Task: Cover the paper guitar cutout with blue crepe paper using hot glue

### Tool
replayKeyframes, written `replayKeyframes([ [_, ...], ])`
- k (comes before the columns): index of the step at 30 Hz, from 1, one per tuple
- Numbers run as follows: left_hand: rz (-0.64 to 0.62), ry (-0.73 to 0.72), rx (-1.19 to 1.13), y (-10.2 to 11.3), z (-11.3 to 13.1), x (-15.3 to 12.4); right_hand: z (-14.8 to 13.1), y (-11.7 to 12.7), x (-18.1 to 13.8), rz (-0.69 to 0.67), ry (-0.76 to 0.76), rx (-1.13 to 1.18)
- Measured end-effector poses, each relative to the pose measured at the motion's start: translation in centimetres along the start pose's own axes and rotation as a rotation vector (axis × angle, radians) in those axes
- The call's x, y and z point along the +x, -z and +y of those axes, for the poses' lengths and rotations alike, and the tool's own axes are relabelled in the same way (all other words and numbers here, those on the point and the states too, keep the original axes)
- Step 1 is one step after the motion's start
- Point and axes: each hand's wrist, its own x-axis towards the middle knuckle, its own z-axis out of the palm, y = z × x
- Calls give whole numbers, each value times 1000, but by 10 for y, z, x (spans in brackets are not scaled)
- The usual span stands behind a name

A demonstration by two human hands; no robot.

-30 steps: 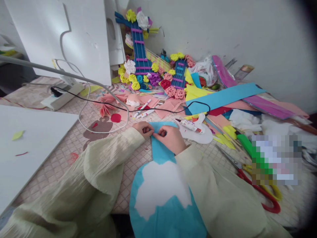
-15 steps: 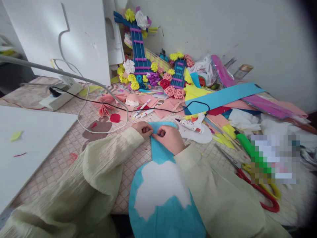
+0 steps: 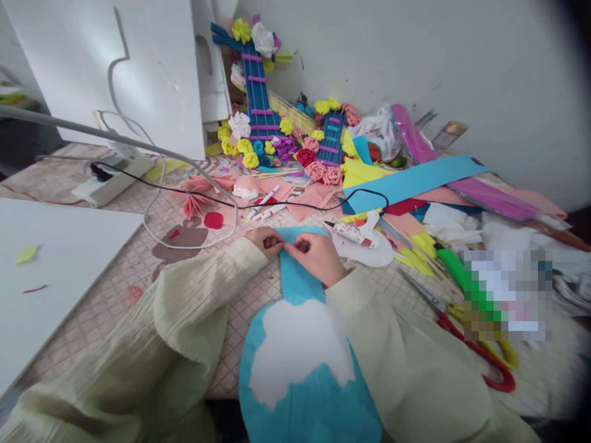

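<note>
A guitar-shaped paper cutout [image 3: 300, 357] lies before me, its blue paper wrapped around a white body and up a narrow neck. The round end hangs over the table's front edge. At the top of the neck, my left hand [image 3: 266, 241] and my right hand [image 3: 316, 253] meet, fingertips pinched together on the blue paper. Both hands are closed; the exact bit of paper between the fingers is hidden. Just beyond my right hand, a white glue gun [image 3: 353, 234] rests on a white cutout piece.
Scissors [image 3: 455, 332] with red handles and a green-handled tool [image 3: 471, 283] lie at the right. Flower-decorated paper guitars [image 3: 258, 92] lean against the wall. A black cable [image 3: 295, 204] crosses the table from a power strip [image 3: 113, 178]. A white board [image 3: 60, 277] covers the left side.
Almost nothing differs. My fingertips stay together on the blue neck, with only a slight shift of the fingers; the whole view has drifted a little.
</note>
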Motion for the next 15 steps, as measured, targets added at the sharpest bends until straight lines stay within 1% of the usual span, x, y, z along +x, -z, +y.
replayKeyframes([
  [2, 7, -2, -11, 0, 1, 0, -4, 15, -3, 9, 24, 30],
  [5, 19, -6, -42, 0, -2, -1, -9, 56, -17, 70, 54, 55],
  [7, 28, 8, -68, -1, -5, -1, -3, 90, -33, 141, 7, 10],
  [8, 37, 17, -75, -2, -6, 0, 5, 107, -43, 173, -56, -50],
  [10, 40, 26, -88, -3, -9, 0, 29, 139, -63, 232, -214, -181],
  [11, 44, 27, -94, -3, -10, 1, 46, 153, -72, 241, -289, -256],
  [13, 59, 20, -109, -4, -10, 0, 81, 174, -89, 210, -379, -419],
  [14, 68, 14, -112, -4, -10, 0, 99, 181, -95, 155, -403, -507],
  [15, 75, 7, -113, -4, -10, 0, 114, 185, -100, 144, -424, -542],
])
